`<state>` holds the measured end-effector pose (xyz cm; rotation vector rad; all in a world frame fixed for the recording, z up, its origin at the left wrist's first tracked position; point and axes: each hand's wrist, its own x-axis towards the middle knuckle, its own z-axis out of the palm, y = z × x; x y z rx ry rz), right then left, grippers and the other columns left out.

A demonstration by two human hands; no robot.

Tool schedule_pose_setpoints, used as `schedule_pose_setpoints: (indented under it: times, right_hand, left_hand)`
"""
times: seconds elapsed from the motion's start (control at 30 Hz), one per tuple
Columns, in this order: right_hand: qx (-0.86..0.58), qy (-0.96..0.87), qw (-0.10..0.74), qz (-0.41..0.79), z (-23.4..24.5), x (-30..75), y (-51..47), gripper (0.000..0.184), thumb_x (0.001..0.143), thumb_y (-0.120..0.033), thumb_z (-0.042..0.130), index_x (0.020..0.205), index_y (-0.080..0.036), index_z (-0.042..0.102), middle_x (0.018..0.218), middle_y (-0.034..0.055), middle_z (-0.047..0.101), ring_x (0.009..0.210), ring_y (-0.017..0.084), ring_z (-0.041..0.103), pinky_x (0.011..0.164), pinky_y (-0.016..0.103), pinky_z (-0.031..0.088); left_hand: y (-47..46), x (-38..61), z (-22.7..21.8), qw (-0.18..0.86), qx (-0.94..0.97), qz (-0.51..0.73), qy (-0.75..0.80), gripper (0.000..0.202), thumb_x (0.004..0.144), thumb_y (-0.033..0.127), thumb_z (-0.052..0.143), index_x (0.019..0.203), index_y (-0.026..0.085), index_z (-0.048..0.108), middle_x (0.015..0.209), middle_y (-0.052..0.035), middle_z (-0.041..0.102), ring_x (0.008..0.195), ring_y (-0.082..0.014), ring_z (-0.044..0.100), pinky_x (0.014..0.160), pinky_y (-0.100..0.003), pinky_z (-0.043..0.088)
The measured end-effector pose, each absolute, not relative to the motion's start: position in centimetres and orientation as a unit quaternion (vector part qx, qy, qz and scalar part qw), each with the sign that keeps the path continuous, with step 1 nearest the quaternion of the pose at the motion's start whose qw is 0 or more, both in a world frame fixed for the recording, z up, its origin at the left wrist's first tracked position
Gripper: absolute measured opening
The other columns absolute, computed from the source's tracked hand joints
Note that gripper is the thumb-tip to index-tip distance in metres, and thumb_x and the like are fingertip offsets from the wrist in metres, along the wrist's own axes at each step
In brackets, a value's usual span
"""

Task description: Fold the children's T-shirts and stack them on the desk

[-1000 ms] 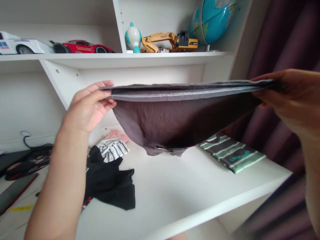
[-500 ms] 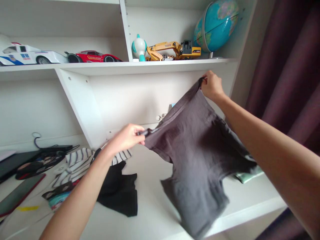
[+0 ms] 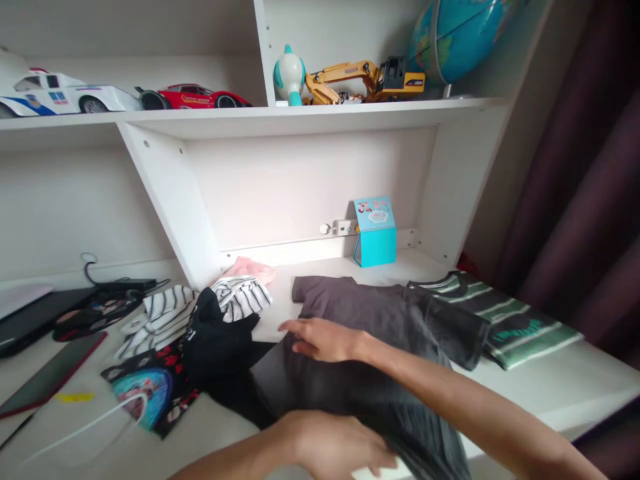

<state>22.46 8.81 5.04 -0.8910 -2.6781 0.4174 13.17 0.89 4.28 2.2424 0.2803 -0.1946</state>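
Observation:
A dark grey T-shirt (image 3: 380, 317) lies spread and rumpled on the white desk (image 3: 530, 387), its lower part running off toward me. My right hand (image 3: 325, 340) rests on the shirt's middle with its fingers apart, holding no fabric that I can see. My left hand (image 3: 340, 447) is blurred at the bottom edge, against the shirt's lower end, and its grip is unclear. A black garment (image 3: 215, 350) lies just left of the shirt, touching it. A folded green-striped shirt (image 3: 520, 333) lies to its right.
A black-and-white striped garment (image 3: 240, 297) and a pink cloth (image 3: 247, 270) lie behind the black one. A turquoise desk calendar (image 3: 375, 233) stands against the back panel. Toy vehicles and a globe (image 3: 460, 33) stand on the shelf (image 3: 300, 113) above. A dark curtain (image 3: 565, 200) hangs at right.
The grey T-shirt, held up in the air by both hands before, now lies flat on the desk. Both hands have come down onto it, and the view has tilted lower.

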Motion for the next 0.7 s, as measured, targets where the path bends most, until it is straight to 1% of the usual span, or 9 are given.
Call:
schedule_pose_setpoints:
  times: [0.07, 0.13, 0.2, 0.27, 0.3, 0.33, 0.43, 0.57, 0.7]
  right_hand:
    - [-0.416, -0.896, 0.104, 0.112, 2.5, 25.2, 7.0, 0.052, 0.086, -0.032, 0.049, 0.134, -0.015, 0.038, 0.129, 0.0179, 0.048, 0.114, 0.027, 0.05, 0.09, 0.037, 0.042]
    - [-0.558, -0.823, 0.086, 0.055, 0.1, 28.2, 5.7, 0.058, 0.086, -0.041, 0.046, 0.137, -0.014, 0.036, 0.138, 0.0207, 0.037, 0.124, 0.034, 0.037, 0.094, 0.048, 0.037]
    - [-0.671, -0.737, 0.077, 0.007, -2.3, 30.9, 4.7, 0.064, 0.086, -0.05, 0.041, 0.138, -0.014, 0.034, 0.139, 0.0221, 0.034, 0.127, 0.04, 0.029, 0.093, 0.055, 0.034]
    - [-0.722, -0.688, 0.07, -0.019, -4.6, 32.8, 4.2, 0.07, 0.084, -0.058, 0.039, 0.139, -0.015, 0.034, 0.14, 0.0222, 0.031, 0.128, 0.042, 0.025, 0.094, 0.056, 0.033]
    - [-0.73, -0.68, 0.069, -0.027, -5.5, 33.4, 4.0, 0.072, 0.083, -0.061, 0.039, 0.139, -0.016, 0.034, 0.141, 0.0216, 0.03, 0.129, 0.043, 0.022, 0.095, 0.055, 0.032]
    - [-0.729, -0.681, 0.068, -0.033, -6.2, 33.8, 4.0, 0.073, 0.082, -0.062, 0.038, 0.139, -0.017, 0.033, 0.142, 0.0208, 0.028, 0.13, 0.042, 0.019, 0.096, 0.055, 0.031]
    - [-0.71, -0.699, 0.074, -0.036, -7.1, 34.0, 4.2, 0.075, 0.082, -0.065, 0.033, 0.14, -0.018, 0.029, 0.144, 0.019, 0.025, 0.131, 0.04, 0.012, 0.099, 0.055, 0.028]
    - [-0.674, -0.734, 0.081, 0.007, -6.1, 33.2, 5.2, 0.078, 0.082, -0.068, 0.026, 0.141, -0.016, 0.026, 0.146, 0.0192, 0.019, 0.132, 0.038, 0.007, 0.101, 0.054, 0.024]
    - [-0.616, -0.78, 0.088, 0.065, -4.9, 32.1, 6.5, 0.08, 0.082, -0.069, 0.023, 0.142, -0.017, 0.02, 0.148, 0.0174, 0.01, 0.133, 0.036, 0.0, 0.103, 0.054, 0.019]
  left_hand:
    - [1.8, 9.4, 5.9, 0.405, 0.897, -0.056, 0.167, 0.026, 0.079, 0.024, 0.054, 0.101, 0.016, 0.064, 0.094, -0.0063, 0.068, 0.085, -0.0189, 0.065, 0.076, -0.025, 0.048]
    - [2.9, 5.4, 6.8, 0.355, 0.882, 0.029, 0.308, 0.027, 0.084, 0.03, 0.047, 0.105, 0.021, 0.062, 0.098, -0.0041, 0.067, 0.089, -0.0158, 0.063, 0.079, -0.023, 0.047]
    - [4.3, 1.5, 6.3, 0.239, 0.858, 0.099, 0.444, 0.035, 0.087, 0.037, 0.041, 0.114, 0.024, 0.058, 0.117, -0.0057, 0.06, 0.109, -0.0187, 0.054, 0.094, -0.03, 0.039]
    - [5.9, -1.8, 4.3, 0.126, 0.817, 0.066, 0.559, 0.044, 0.085, 0.042, 0.042, 0.125, 0.024, 0.052, 0.134, -0.0093, 0.046, 0.126, -0.0274, 0.037, 0.102, -0.044, 0.029]
    - [6.7, -3.1, 3.1, 0.085, 0.786, 0.031, 0.612, 0.047, 0.084, 0.043, 0.043, 0.127, 0.025, 0.05, 0.138, -0.0103, 0.04, 0.129, -0.0318, 0.03, 0.101, -0.051, 0.027]
    - [7.4, -4.2, 1.8, 0.051, 0.77, 0.004, 0.636, 0.049, 0.084, 0.043, 0.043, 0.129, 0.026, 0.048, 0.141, -0.01, 0.036, 0.131, -0.0331, 0.025, 0.101, -0.053, 0.025]
    - [9.3, -7.0, -1.0, -0.026, 0.755, -0.029, 0.655, 0.049, 0.086, 0.041, 0.038, 0.134, 0.031, 0.039, 0.144, -0.0067, 0.03, 0.133, -0.0318, 0.021, 0.103, -0.053, 0.021]
    - [11.6, -10.5, -1.2, -0.096, 0.709, -0.032, 0.697, 0.048, 0.088, 0.031, 0.031, 0.135, 0.027, 0.037, 0.142, -0.0076, 0.034, 0.132, -0.0323, 0.024, 0.102, -0.056, 0.018]
    - [13.1, -10.6, 0.8, -0.091, 0.663, -0.035, 0.742, 0.046, 0.087, 0.021, 0.029, 0.128, 0.023, 0.05, 0.136, -0.0117, 0.042, 0.128, -0.0357, 0.03, 0.095, -0.064, 0.023]
